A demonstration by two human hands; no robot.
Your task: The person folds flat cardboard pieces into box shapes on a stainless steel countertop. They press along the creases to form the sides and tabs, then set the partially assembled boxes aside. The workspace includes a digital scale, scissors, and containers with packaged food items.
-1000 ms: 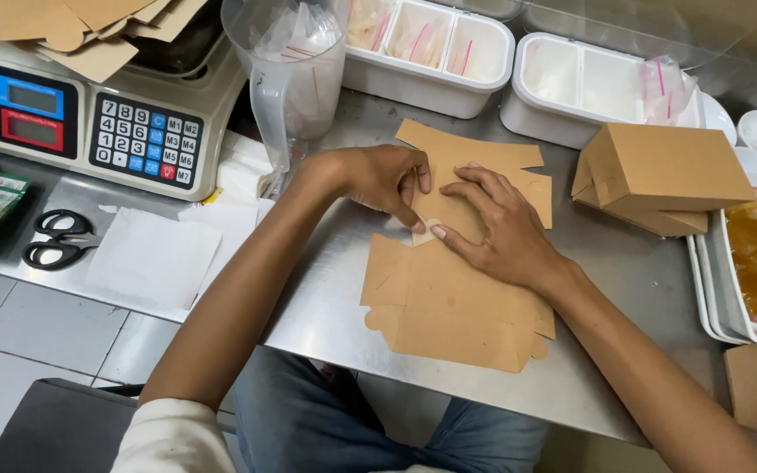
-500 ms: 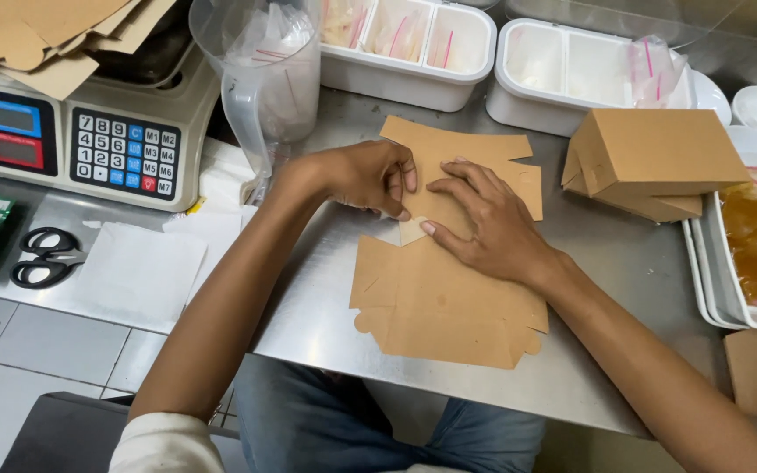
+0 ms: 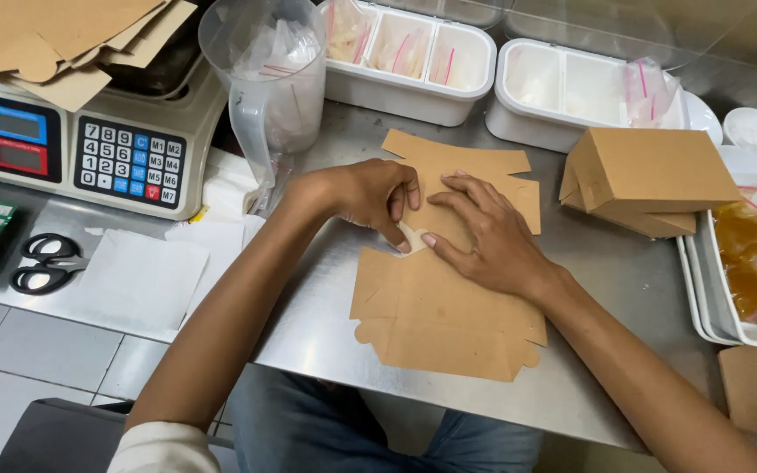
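Flat brown cardboard box blank [image 3: 444, 315], unfolded, lies on the stainless steel bench [image 3: 606, 280] right in front of the person, its scalloped tabs pointing toward the near edge. Both hands are down on its upper half. Left hand [image 3: 370, 194] is curled, its fingers [image 3: 403, 203] bunched together and pinching a small pale flap at the middle crease. Right hand [image 3: 484, 235] lies flat on the card, fingers [image 3: 453, 197] spread a little apart and pressing down, the thumb tip meeting the left hand at that same flap. Neither hand lifts anything; both bear on the blank. Just right of the blank sits a folded brown cardboard box [image 3: 650, 180], closed up, and beyond it a white tray of orange sauce bags [image 3: 751, 271]. Behind the hands stand two white divided plastic tubs [image 3: 413, 83] with small clear packets inside. To the left, a clear plastic jug stuffed with plastic bags [image 3: 273, 74] stands beside a grey digital weighing scale [image 3: 107, 153], which carries more loose brown card sheets [image 3: 54, 39] on top. Black-handled scissors [image 3: 45, 263] rest near the bench's left end, next to white paper sheets [image 3: 142, 276].
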